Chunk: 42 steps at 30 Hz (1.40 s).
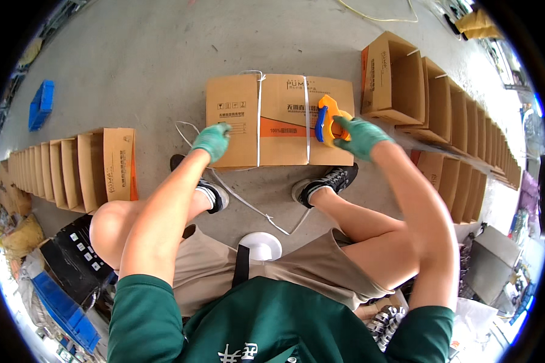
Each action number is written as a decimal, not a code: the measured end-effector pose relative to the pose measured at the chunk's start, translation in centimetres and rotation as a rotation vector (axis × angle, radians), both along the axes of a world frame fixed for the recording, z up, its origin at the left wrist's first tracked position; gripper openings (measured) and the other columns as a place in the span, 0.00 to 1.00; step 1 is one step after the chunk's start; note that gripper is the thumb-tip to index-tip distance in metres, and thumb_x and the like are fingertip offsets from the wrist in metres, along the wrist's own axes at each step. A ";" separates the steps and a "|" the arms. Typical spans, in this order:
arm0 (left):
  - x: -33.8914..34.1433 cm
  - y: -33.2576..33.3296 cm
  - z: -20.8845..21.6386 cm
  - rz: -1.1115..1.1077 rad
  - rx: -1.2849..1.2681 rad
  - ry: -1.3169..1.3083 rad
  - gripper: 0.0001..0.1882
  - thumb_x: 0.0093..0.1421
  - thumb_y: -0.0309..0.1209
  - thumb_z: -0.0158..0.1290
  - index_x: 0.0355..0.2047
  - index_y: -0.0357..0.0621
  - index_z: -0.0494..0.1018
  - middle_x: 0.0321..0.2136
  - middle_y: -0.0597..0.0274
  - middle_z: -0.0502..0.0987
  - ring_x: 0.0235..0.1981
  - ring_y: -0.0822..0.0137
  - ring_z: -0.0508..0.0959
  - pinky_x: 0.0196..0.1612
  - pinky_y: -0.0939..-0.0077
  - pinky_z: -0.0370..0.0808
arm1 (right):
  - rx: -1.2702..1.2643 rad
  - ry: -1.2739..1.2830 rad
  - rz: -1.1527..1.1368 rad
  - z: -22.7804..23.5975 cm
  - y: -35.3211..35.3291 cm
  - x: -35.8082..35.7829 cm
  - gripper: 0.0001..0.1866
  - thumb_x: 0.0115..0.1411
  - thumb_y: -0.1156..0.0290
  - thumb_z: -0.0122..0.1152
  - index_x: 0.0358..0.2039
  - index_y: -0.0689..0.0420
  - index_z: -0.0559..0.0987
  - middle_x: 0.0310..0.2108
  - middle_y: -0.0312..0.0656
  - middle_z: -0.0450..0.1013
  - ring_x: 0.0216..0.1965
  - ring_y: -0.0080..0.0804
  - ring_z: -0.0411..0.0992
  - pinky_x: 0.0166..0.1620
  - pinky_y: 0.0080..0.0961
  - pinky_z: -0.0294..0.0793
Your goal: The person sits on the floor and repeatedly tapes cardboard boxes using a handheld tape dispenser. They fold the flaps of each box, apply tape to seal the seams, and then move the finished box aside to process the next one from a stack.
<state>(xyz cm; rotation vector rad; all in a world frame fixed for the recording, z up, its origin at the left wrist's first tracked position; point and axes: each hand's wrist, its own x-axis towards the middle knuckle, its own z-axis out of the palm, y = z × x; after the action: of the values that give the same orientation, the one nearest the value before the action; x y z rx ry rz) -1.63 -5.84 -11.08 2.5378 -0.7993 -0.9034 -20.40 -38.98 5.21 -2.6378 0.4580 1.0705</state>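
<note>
A flat bundle of brown cardboard cartons (236, 97) lies on the floor between my feet, bound by two white straps (259, 121) running from its far edge to its near one. My right hand (363, 137), in a green glove, grips an orange-and-blue tape dispenser (329, 121) above the bundle's right part. Over the left edge of the bundle is my left hand (212, 143), also gloved in green, with its fingers curled; what they hold, if anything, is hidden. A loose white strap (245, 202) trails along the floor from the bundle's left side toward me.
Rows of open brown cartons stand at the left (91, 169) and right (396, 78). A blue bin (41, 105) sits at the far left. A round white stool (261, 245) shows between my legs. Another person's legs (475, 24) appear at the far right.
</note>
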 end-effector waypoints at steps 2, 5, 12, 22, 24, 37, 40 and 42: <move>-2.6 -3.5 0.0 -0.024 -0.019 -0.025 0.16 0.63 0.32 0.52 0.51 0.45 0.76 0.46 0.46 0.79 0.49 0.48 0.79 0.53 0.57 0.74 | -0.080 -0.032 -0.041 -3.9 2.1 0.8 0.40 0.62 0.49 0.59 0.71 0.44 0.58 0.57 0.55 0.70 0.58 0.53 0.70 0.61 0.45 0.68; -7.1 -8.2 0.1 -0.107 -0.068 -0.083 0.16 0.61 0.31 0.53 0.50 0.48 0.77 0.49 0.51 0.78 0.51 0.48 0.77 0.54 0.56 0.74 | -0.101 -0.187 -0.139 -12.5 1.7 -1.0 0.36 0.60 0.59 0.62 0.68 0.43 0.62 0.52 0.57 0.72 0.53 0.55 0.72 0.57 0.47 0.70; -10.9 -13.4 -1.8 -0.614 -0.126 -0.461 0.18 0.59 0.29 0.50 0.50 0.50 0.77 0.52 0.57 0.74 0.54 0.56 0.74 0.52 0.56 0.74 | -0.235 -0.411 -0.263 -15.6 4.9 -0.9 0.24 0.57 0.72 0.61 0.55 0.44 0.74 0.43 0.57 0.74 0.44 0.58 0.74 0.49 0.46 0.75; -5.8 -21.7 -2.9 -1.266 -0.286 -0.545 0.07 0.56 0.28 0.52 0.32 0.49 0.80 0.36 0.64 0.80 0.43 0.58 0.80 0.46 0.63 0.76 | 0.806 -0.810 -0.986 -4.0 -7.1 -1.0 0.20 0.60 0.78 0.58 0.54 0.54 0.75 0.47 0.39 0.74 0.44 0.30 0.75 0.50 0.29 0.78; -4.7 -21.4 -3.7 -1.302 -0.351 -0.512 0.07 0.54 0.27 0.53 0.32 0.46 0.80 0.33 0.60 0.80 0.39 0.55 0.81 0.45 0.61 0.78 | 0.720 -1.016 -0.889 5.6 -4.9 -1.8 0.22 0.62 0.67 0.57 0.57 0.54 0.75 0.49 0.40 0.73 0.48 0.29 0.73 0.52 0.26 0.76; -6.8 -25.3 -4.7 -1.623 -0.148 -0.653 0.07 0.54 0.29 0.51 0.29 0.47 0.80 0.29 0.60 0.79 0.36 0.57 0.80 0.51 0.52 0.71 | 0.730 -1.496 -0.910 13.7 -4.4 -11.6 0.27 0.64 0.65 0.55 0.63 0.60 0.68 0.59 0.54 0.69 0.57 0.48 0.72 0.57 0.44 0.77; -6.3 -25.5 -2.4 -1.644 -0.086 -0.575 0.08 0.55 0.29 0.51 0.32 0.47 0.79 0.35 0.58 0.79 0.42 0.57 0.79 0.50 0.54 0.72 | 0.752 -1.478 -0.989 13.6 -4.2 -11.7 0.27 0.64 0.65 0.55 0.62 0.60 0.68 0.58 0.53 0.69 0.56 0.47 0.72 0.56 0.43 0.77; -5.8 -25.8 -1.5 -1.629 -0.132 -0.457 0.08 0.55 0.28 0.52 0.34 0.45 0.78 0.37 0.57 0.78 0.43 0.56 0.79 0.49 0.57 0.74 | 0.790 -1.469 -1.035 13.5 -4.3 -11.6 0.27 0.64 0.65 0.55 0.62 0.60 0.68 0.58 0.53 0.69 0.56 0.47 0.73 0.56 0.43 0.77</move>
<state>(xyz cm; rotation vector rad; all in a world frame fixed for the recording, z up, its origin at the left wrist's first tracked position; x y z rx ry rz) -7.40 -31.64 -12.60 1.5073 -3.0035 -0.4513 -32.04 -43.31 18.74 -1.4198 0.6446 -0.8309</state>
